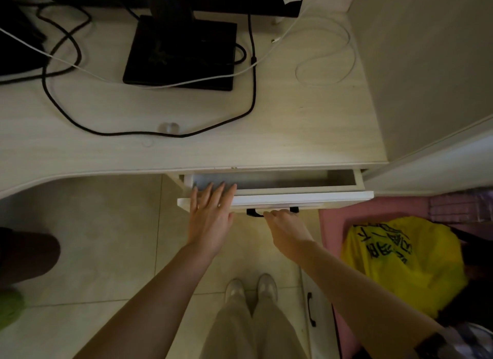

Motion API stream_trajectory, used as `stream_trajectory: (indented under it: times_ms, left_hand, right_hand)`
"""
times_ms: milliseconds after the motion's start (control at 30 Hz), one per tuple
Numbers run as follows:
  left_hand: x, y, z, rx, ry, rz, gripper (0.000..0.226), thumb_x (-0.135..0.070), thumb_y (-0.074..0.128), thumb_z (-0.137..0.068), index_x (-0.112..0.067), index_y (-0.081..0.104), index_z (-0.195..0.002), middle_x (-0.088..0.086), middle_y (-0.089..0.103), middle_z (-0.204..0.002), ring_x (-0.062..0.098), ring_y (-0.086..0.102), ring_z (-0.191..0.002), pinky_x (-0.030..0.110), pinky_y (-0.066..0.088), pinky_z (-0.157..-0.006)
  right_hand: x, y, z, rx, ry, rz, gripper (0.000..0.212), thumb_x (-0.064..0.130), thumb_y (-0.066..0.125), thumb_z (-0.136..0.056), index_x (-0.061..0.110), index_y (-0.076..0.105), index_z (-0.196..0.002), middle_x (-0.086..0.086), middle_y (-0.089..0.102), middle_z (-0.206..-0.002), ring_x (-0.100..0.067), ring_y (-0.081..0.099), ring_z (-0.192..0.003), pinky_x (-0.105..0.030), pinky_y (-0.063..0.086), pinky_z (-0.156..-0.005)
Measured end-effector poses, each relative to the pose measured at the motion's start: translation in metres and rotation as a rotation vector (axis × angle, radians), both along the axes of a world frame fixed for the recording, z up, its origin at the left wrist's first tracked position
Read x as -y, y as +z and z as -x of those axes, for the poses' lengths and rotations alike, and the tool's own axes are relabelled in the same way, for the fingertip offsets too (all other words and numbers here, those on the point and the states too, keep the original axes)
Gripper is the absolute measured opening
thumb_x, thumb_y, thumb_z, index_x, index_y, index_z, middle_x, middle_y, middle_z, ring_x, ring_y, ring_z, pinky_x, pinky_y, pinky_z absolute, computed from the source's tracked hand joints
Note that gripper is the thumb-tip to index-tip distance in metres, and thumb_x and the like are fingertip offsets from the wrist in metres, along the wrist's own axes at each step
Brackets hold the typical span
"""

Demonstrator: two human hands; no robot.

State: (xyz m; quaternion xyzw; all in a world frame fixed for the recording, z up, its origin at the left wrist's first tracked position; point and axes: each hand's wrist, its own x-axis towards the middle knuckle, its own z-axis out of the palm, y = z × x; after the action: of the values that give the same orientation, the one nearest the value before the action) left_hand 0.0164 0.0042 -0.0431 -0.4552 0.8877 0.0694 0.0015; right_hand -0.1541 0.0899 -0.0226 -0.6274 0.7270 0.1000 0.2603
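A white drawer (pixel 298 198) under the desk's front edge stands pulled out a little, and the part of its inside that shows looks bare. My left hand (pixel 210 211) lies flat over the drawer's left front corner, fingers straight and reaching over the rim. My right hand (pixel 286 226) is at the drawer's black handle (pixel 253 212), fingers curled round it from below; the fingertips are hidden under the drawer front.
The pale wooden desk (pixel 293 134) carries a black monitor base (pixel 181 53), black cables (pixel 252 91) and a white cable (pixel 346 51). A yellow bag (pixel 394 262) lies on a pink surface at right. A lower drawer handle (pixel 310 309) shows below. My feet (pixel 250 288) stand on tiled floor.
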Motion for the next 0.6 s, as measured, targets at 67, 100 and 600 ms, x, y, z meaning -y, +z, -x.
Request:
stream_trajectory:
  times_ms: [67, 100, 600]
  left_hand:
    - [-0.006, -0.003, -0.001, -0.037, 0.011, 0.051, 0.059, -0.032, 0.071, -0.08, -0.021, 0.051, -0.134, 0.003, 0.059, -0.128, 0.028, 0.052, -0.123, 0.055, 0.029, -0.111]
    - [-0.01, -0.004, -0.001, -0.057, 0.016, 0.075, 0.055, -0.031, 0.071, -0.079, -0.021, 0.054, -0.13, 0.002, 0.061, -0.122, 0.028, 0.055, -0.117, 0.054, 0.031, -0.109]
    - [-0.103, -0.003, -0.031, -0.102, 0.083, 0.096, 0.047, -0.028, 0.079, -0.07, -0.024, 0.063, -0.114, -0.003, 0.064, -0.102, 0.024, 0.059, -0.094, 0.047, 0.043, -0.093]
  right_hand:
    - [-0.009, -0.001, -0.004, 0.003, -0.003, 0.016, 0.043, 0.002, 0.046, -0.091, 0.007, 0.046, -0.134, -0.012, 0.058, -0.127, -0.028, 0.051, -0.121, -0.038, 0.042, -0.105]
    - [-0.014, -0.002, -0.005, 0.002, -0.005, 0.022, 0.043, 0.002, 0.046, -0.092, 0.007, 0.045, -0.134, -0.012, 0.058, -0.128, -0.028, 0.05, -0.122, -0.039, 0.041, -0.106]
    - [-0.107, -0.008, -0.034, 0.073, 0.02, -0.035, 0.05, 0.009, 0.047, -0.09, 0.009, 0.038, -0.139, -0.011, 0.048, -0.139, -0.03, 0.04, -0.131, -0.041, 0.035, -0.111]
